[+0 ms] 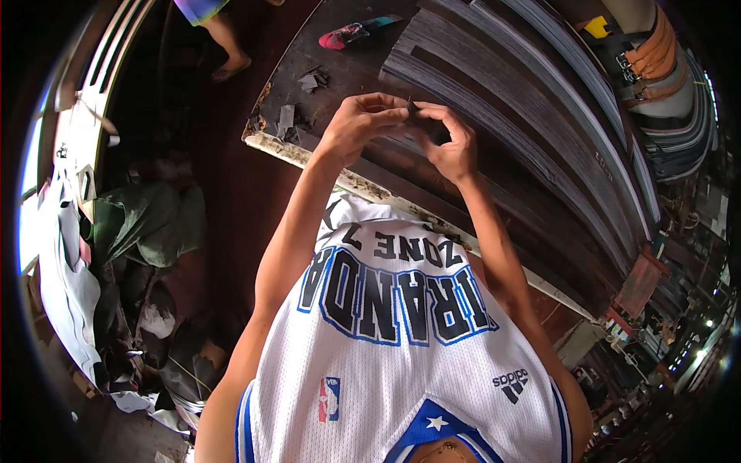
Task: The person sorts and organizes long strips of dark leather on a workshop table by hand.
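Observation:
My left hand [356, 126] and my right hand [452, 147] come together above the near side of a dark worktable [340, 65]. Between the fingertips of both hands is a small dark flat piece [411, 110], mostly covered by the fingers; its material is hard to make out. The left fingers pinch it from one side, the right thumb and fingers from the other. Long dark grey strips [494, 100] lie in stacked rows beneath and beyond my right hand. Small dark scraps [312, 80] lie on the table to the left of my left hand.
A pink and teal slender object [345, 36] lies at the table's far side. The table's pale, worn edge [282, 149] runs close to my body. Orange straps with buckles [652, 58] are at the far right. Another person's foot [231, 68] shows upper left, above green cloth [150, 220].

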### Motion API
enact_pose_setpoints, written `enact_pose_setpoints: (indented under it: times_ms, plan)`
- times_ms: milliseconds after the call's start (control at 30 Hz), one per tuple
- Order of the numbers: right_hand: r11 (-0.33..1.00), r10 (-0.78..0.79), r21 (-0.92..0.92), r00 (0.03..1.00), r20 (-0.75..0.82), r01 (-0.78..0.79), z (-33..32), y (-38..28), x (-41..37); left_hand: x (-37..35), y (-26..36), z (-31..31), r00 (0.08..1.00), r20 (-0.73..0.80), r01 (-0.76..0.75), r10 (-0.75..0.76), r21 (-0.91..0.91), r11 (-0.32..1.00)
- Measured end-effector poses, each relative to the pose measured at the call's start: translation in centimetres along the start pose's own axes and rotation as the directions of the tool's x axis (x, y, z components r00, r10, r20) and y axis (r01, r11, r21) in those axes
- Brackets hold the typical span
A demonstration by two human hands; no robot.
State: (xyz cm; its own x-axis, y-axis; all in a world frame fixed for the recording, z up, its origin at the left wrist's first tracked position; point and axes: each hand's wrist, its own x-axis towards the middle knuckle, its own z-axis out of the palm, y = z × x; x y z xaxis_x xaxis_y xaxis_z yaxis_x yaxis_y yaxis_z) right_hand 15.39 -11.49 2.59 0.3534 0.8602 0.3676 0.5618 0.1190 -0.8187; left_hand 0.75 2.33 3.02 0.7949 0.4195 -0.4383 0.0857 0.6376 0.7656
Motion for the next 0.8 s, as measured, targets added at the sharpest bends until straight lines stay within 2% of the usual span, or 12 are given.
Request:
enact_pose_setpoints:
  times_ms: [333,800]
  plan:
    - [0.994,-0.048,-0.099,0.999,0.017,0.049,0.78,0.37,0.07,-0.10,0.09,-0.57,0.998,-0.054,0.026,-0.028,-0.046,0.999]
    - [0.988,-0.054,-0.146,0.998,0.033,0.058,0.97,-0.04,0.31,0.04,0.45,-0.88,0.999,-0.006,0.046,-0.047,-0.096,0.994]
